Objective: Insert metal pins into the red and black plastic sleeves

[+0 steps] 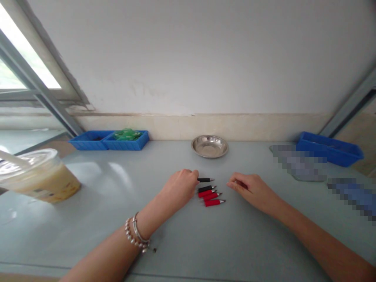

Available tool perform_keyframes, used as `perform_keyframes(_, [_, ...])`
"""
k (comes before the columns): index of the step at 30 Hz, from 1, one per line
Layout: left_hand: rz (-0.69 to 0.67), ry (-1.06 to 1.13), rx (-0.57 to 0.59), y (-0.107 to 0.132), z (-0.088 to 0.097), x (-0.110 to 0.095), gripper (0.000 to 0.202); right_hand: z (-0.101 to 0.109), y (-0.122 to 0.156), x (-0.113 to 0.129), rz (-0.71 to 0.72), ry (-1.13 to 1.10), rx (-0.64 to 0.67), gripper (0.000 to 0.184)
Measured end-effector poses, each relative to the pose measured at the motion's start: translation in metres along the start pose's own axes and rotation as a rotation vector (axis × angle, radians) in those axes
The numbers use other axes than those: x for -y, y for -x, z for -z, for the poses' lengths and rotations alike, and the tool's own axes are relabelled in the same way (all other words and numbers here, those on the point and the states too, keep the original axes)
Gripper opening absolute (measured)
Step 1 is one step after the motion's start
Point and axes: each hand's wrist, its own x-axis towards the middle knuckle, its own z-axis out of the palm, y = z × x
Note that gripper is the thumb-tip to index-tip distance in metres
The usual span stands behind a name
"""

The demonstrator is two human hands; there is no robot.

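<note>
My left hand (184,185) is closed round the left end of a black pen barrel (206,180), whose silver tip points right. Just below lies another black pen barrel (206,188) with a silver tip. Several red pen barrels (212,196) lie close together beneath it, tips also to the right. To the right of the barrels, my right hand (247,188) has its fingers curled and thumb and forefinger together. Whether something small sits in that pinch is hidden. A round metal dish (209,153) stands beyond both hands, near the wall.
Two joined blue bins (126,145) stand at the back left, one with green pieces. Another blue bin (330,150) is at the back right, near two blurred flat items (298,162). A plastic cup of drink (41,176) with a straw stands at the left.
</note>
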Motion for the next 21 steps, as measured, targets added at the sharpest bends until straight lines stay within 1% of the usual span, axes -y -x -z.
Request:
perform_keyframes(6, [0.001,-0.037,0.013,0.003,0.007,-0.003,0.019,-0.001,0.002,0.006,0.042,-0.034,0.129,0.031])
perform_keyframes(9, [0.013,-0.033,0.032,0.004,0.010,-0.005,0.021,-0.006,0.002,0.008,0.081,-0.038,0.165,0.029])
perform_keyframes(13, [0.019,-0.044,0.013,0.004,0.009,-0.005,0.024,-0.013,0.002,0.008,0.123,-0.020,0.190,0.029])
perform_keyframes(18, [-0.046,-0.082,-0.062,0.002,0.004,-0.004,0.030,-0.018,0.003,0.013,0.135,0.035,0.188,0.021])
perform_keyframes(21, [-0.061,-0.072,-0.052,0.002,0.004,-0.004,0.033,-0.019,0.003,0.015,0.133,0.048,0.171,0.023])
